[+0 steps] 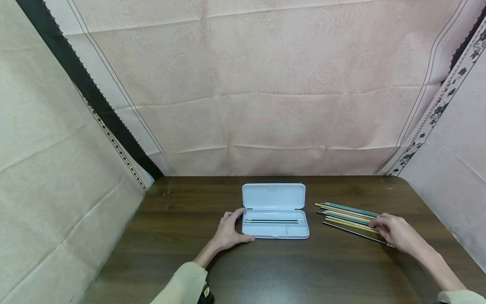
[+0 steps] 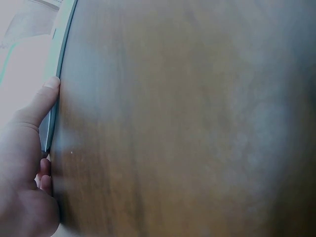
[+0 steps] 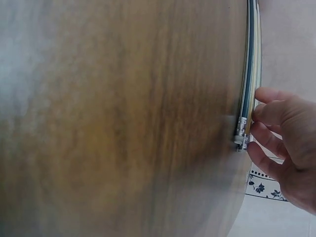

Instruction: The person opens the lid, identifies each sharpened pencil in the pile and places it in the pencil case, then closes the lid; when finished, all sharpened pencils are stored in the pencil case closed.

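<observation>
A white pencil case [image 1: 279, 230] lies with its lid [image 1: 273, 196] raised on the table, and a couple of pencils [image 1: 273, 221] lie lengthwise inside it. My left hand [image 1: 229, 231] holds the case by its left end, thumb at the front corner and fingers near the hinge. In the left wrist view the thumb [image 2: 42, 103] presses along the case's edge. To the right, several yellow, teal and dark pencils [image 1: 345, 215] lie in a loose bundle. My right hand [image 1: 396, 231] has curled fingers at their right ends, pinching among them; the right wrist view shows fingertips [image 3: 259, 112] against the pencils' eraser ends.
The brown wooden table [image 1: 258, 270] has rounded far corners. Behind it hangs a pale patterned cloth [image 1: 273, 93], with more pale cloth on both sides. One dark pencil [image 1: 355, 234] lies slightly apart along the near side of the bundle.
</observation>
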### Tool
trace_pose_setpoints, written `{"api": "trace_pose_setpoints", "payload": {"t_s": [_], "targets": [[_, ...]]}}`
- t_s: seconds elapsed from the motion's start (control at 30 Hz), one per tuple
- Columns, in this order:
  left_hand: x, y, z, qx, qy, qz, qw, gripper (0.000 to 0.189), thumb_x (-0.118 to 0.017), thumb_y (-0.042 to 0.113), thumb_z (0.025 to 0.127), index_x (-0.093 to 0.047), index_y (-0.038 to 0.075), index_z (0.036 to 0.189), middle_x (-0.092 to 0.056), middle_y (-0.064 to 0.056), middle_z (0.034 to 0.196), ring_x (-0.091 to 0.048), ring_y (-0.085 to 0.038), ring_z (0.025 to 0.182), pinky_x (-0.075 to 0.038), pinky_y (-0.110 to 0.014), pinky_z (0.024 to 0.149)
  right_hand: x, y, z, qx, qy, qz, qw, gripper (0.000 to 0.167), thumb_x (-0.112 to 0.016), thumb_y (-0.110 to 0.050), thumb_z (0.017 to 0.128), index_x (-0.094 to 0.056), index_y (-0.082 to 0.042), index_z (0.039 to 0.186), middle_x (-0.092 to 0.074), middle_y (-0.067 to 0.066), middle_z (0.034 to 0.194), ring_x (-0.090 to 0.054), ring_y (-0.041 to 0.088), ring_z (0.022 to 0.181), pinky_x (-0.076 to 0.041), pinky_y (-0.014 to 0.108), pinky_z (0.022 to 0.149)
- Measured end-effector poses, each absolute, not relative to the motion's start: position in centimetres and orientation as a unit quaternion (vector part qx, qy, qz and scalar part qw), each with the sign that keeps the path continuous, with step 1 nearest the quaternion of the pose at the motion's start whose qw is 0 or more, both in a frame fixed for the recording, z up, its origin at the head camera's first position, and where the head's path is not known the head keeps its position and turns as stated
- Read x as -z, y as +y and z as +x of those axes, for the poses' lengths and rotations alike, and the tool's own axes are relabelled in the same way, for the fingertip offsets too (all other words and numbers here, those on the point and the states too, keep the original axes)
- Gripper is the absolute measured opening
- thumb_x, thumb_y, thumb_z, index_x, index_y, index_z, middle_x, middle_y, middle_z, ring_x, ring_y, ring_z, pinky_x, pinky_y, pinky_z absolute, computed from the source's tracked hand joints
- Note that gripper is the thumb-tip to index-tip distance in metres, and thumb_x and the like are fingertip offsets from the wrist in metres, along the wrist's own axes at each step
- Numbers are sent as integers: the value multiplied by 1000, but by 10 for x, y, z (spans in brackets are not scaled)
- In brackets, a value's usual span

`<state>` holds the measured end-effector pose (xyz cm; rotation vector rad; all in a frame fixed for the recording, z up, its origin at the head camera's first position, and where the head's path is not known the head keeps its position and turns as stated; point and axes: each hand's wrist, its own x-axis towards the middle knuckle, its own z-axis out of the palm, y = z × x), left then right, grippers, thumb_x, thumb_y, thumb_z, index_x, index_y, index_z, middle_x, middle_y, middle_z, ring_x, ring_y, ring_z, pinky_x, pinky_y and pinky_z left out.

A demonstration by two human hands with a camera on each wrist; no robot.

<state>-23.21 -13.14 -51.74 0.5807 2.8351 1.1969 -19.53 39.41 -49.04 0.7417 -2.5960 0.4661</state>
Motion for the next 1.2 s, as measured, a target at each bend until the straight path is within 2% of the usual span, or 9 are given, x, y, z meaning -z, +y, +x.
{"api": "trace_pose_setpoints", "payload": {"t_s": [0.17, 0.47, 1.2], "targets": [[517, -132, -232, -382, 905, 187, 4, 92, -89, 48, 72, -46, 18, 148, -51, -12, 136, -43, -32, 119, -42, -51, 91, 490, 394, -196, -163, -927, 271, 202, 39, -75, 21, 68, -73, -13, 87, -61, -8, 82, -55, 1, 70, -47, 29, 56], [516, -132, -232, -382, 904, 190, 0, 92, -89, 46, 72, -46, 17, 148, -52, -12, 135, -43, -32, 119, -41, -51, 91, 490, 393, -199, -158, -925, 276, 210, 36, -83, 14, 66, -73, -14, 87, -51, -16, 77, -42, -2, 66, -41, 29, 53], [517, -132, -231, -377, 908, 180, 9, 92, -89, 47, 72, -46, 18, 148, -50, -14, 131, -43, -32, 119, -43, -52, 90, 492, 389, -197, -156, -929, 264, 205, 36, -80, 14, 64, -70, -14, 86, -51, -16, 78, -44, -2, 67, -40, 27, 53]]}}
